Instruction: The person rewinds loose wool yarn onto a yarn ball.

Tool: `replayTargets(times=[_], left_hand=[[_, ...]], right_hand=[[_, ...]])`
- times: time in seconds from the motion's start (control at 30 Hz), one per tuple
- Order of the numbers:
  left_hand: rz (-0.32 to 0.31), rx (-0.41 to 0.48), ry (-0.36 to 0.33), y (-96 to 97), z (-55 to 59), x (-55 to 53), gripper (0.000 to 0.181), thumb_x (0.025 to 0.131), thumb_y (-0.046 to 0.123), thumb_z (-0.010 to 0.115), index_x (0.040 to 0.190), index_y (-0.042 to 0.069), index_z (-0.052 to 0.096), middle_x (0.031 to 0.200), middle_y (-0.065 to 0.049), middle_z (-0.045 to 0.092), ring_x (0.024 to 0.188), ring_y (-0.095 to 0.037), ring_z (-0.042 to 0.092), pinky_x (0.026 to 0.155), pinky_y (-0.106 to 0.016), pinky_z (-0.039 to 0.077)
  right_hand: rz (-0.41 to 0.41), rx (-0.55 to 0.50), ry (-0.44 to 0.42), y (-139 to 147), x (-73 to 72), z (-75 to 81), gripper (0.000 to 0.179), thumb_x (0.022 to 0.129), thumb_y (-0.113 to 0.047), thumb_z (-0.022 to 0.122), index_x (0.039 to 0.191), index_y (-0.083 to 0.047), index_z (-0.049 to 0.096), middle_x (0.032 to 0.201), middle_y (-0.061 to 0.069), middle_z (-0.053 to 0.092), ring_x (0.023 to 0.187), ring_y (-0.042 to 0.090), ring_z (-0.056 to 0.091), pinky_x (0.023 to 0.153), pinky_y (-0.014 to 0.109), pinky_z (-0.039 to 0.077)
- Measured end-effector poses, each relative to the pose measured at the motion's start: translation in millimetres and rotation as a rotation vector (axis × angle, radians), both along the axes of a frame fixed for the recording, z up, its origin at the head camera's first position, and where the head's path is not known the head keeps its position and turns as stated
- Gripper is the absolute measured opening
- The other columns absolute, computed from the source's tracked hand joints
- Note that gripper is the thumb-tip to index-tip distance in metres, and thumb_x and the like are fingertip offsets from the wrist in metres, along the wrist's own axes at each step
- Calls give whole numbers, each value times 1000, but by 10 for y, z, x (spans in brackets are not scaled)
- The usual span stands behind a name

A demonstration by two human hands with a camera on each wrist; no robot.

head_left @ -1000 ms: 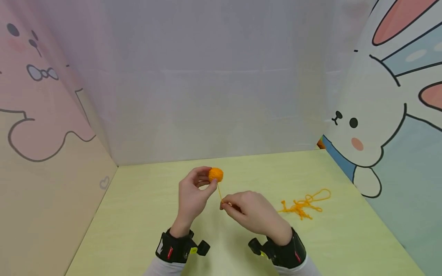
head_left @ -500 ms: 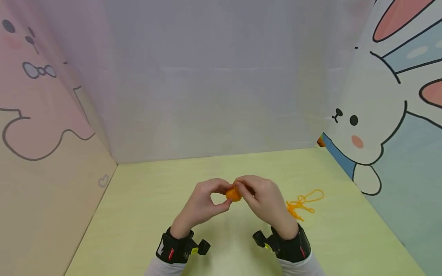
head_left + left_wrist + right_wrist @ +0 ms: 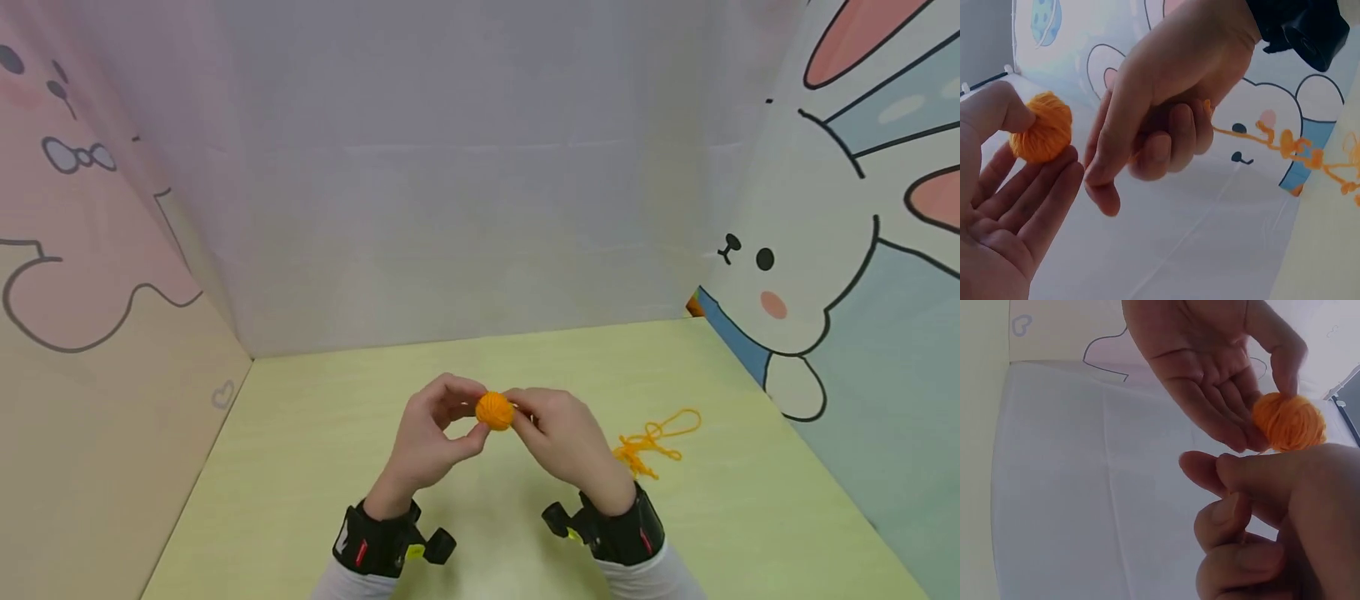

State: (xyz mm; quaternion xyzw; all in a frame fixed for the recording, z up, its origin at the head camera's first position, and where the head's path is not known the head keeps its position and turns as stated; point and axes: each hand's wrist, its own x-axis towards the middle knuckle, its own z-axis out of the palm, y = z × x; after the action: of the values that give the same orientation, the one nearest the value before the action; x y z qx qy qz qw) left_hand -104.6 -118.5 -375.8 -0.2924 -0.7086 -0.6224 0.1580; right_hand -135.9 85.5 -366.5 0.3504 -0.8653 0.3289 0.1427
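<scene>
A small ball of orange yarn [image 3: 495, 411] is pinched between the thumb and fingers of my left hand [image 3: 427, 437], up above the table. Wound strands show across it in the left wrist view, where the yarn ball [image 3: 1044, 128] sits at the fingertips. Close at its right side is my right hand [image 3: 562, 437], thumb and index finger together on the yarn strand. In the right wrist view, a short bit of strand runs from the yarn ball [image 3: 1291, 422] toward the fingertips of the right hand [image 3: 1272, 512]. Beyond that hand the strand [image 3: 1241, 134] trails out toward the loose yarn.
A loose tangle of orange yarn [image 3: 652, 442] lies on the pale yellow table [image 3: 337, 400] to the right of my right hand. A white curtain [image 3: 450, 208] stands behind the table, with printed animal panels at both sides. Black camera bands [image 3: 375, 537] circle the wrists.
The hands came together from apart, the right hand rising to the yarn ball. The ball moved right and down, then slightly back left. The loose tangle shifted a little left.
</scene>
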Motion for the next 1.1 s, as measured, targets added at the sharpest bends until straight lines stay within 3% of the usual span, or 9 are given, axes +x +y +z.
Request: replayTargets(times=[0.1,0.23,0.4,0.57,0.67,0.83,0.97,1.1], left_hand=[[14,126,-117,9,44,13,45,81,-15,69,124,-5,58,112,-17,61,98,-28,63,84,-31,58],[70,257,-240,24,61,6,42,88,-2,71,129,-5,59,117,-18,62,99,-31,62,86,-30,57],[193,283,-262,38,35,-34,37,87,3,74,122,-3,64,114,-18,65,97,-31,63,86,-31,57],[237,280,-248,63,10,-64,36,85,2,75,118,-2,63,110,-19,65,94,-33,64,83,-30,59],[281,218,-229,81,6,-67,35,84,2,76,116,0,63,108,-17,65,92,-30,65,81,-30,59],[341,1,-132,115,-7,-58,35,82,0,76,115,6,66,109,-8,67,89,-19,65,83,-38,59],[307,-155,-2,156,40,-38,38,79,-5,77,116,4,69,108,-9,69,88,-17,65,80,-43,60],[234,-281,121,152,2,-61,41,79,-3,78,118,6,70,107,-5,69,89,-14,64,76,-35,60]], right_hand=[[25,57,-42,-32,35,7,8,97,-26,64,95,-22,71,63,-12,48,53,7,41,48,23,37],[64,106,-70,-36,76,33,11,98,-30,63,95,-26,72,70,-17,58,55,3,45,50,22,40],[133,153,-34,-14,124,67,12,99,-29,61,96,-26,72,78,-19,62,59,1,48,54,22,46],[212,124,21,-2,166,108,12,99,-24,60,94,-24,71,77,-19,61,58,0,46,53,20,45],[227,90,52,19,185,132,12,98,-21,59,93,-23,70,78,-18,62,59,-2,45,53,19,45],[200,-16,136,64,178,143,9,94,-17,62,93,-21,70,82,-15,64,60,1,48,53,19,46],[151,-100,224,111,122,135,6,93,-17,65,95,-17,71,82,-10,64,59,4,47,50,21,45],[88,-130,267,160,63,135,7,93,-17,67,97,-14,71,79,-7,63,57,5,44,46,23,43]])
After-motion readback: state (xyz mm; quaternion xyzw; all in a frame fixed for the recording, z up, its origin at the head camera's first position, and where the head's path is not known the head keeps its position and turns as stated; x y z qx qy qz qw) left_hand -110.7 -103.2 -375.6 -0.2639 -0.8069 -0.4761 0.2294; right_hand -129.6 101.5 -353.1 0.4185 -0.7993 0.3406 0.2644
